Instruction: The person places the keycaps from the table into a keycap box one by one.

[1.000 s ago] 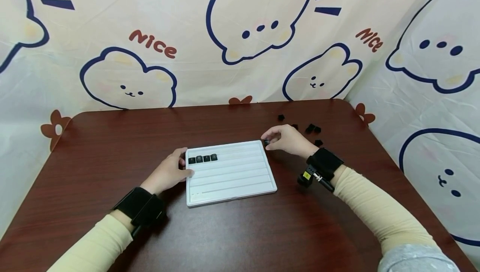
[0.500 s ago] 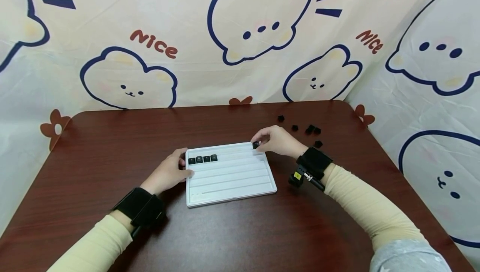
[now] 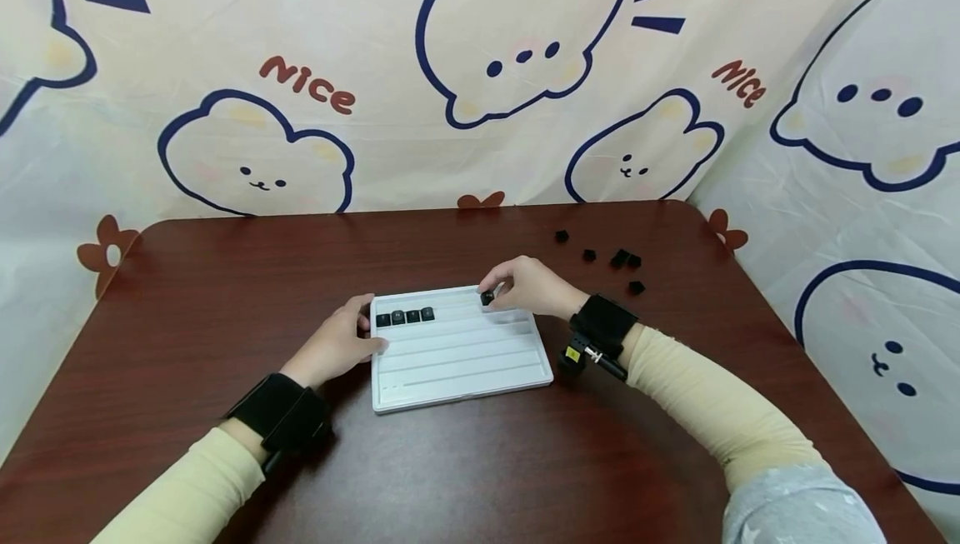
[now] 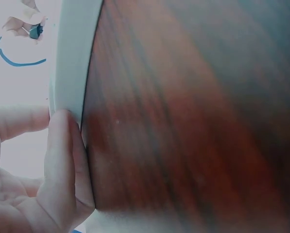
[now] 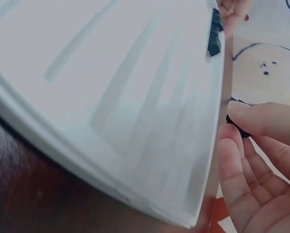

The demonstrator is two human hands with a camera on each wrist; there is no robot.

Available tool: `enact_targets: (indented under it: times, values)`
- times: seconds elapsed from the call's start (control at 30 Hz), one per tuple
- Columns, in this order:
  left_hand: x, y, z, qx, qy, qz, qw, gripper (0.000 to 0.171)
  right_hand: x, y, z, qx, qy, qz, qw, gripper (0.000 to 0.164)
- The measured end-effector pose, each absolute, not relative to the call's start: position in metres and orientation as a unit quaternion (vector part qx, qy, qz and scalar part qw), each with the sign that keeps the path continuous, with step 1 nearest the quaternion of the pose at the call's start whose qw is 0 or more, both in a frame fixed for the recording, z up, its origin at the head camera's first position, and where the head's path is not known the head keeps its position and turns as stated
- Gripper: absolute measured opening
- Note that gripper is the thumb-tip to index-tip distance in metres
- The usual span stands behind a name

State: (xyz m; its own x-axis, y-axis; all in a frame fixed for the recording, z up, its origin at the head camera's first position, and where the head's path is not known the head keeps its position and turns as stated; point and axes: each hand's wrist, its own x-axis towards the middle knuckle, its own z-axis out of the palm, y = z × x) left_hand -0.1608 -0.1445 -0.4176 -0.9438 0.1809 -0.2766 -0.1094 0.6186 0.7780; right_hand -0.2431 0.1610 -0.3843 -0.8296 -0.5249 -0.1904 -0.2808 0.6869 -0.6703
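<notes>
Head view, twelve o'clock taken as the far side: one small black block is over the upper right part of the white tray, pinched between thumb and fingertips of the right hand, which lies at three o'clock from it. Governing relation, in this report's judgement: the row of four black blocks stands towards nine o'clock from the held block, slightly below level, with tray surface showing between. The right hand is nearer the held block; the left hand is nearer the row.

Orientation: the held block is compact, with no clear long axis, and which way its top points cannot be told (the fingertips cover much of it). Contact with the tray cannot be confirmed. The tray's long axis runs roughly nine to three o'clock, its right end raised slightly towards two; its ridges run the same way.

The left hand grips the tray's left edge, thumb on the rim. Farther out, between two and three o'clock from the held block, at least five loose black blocks lie on the brown table, beyond the tray.
</notes>
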Motion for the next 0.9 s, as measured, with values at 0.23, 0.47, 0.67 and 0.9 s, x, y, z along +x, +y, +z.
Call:
enact_targets:
  times: [0.23, 0.47, 0.67, 0.9]
  values:
    - [-0.164, -0.145, -0.42, 0.032, 0.884, 0.436, 0.164, 0.077, -0.242, 0.152, -0.387, -0.233, 0.897, -0.319, 0.199, 0.024]
    - [-0.164, -0.146, -0.418, 0.023, 0.877, 0.448, 0.172, 0.078, -0.24, 0.139, -0.382, -0.249, 0.894, -0.316, 0.197, 0.024]
    - [-0.165, -0.146, -0.416, 0.022, 0.879, 0.444, 0.172, 0.078, -0.242, 0.13, -0.382, -0.254, 0.895, -0.312, 0.192, 0.026]
    - [-0.163, -0.146, -0.417, 0.021, 0.877, 0.448, 0.174, 0.077, -0.243, 0.116, -0.386, -0.286, 0.891, -0.298, 0.188, 0.022]
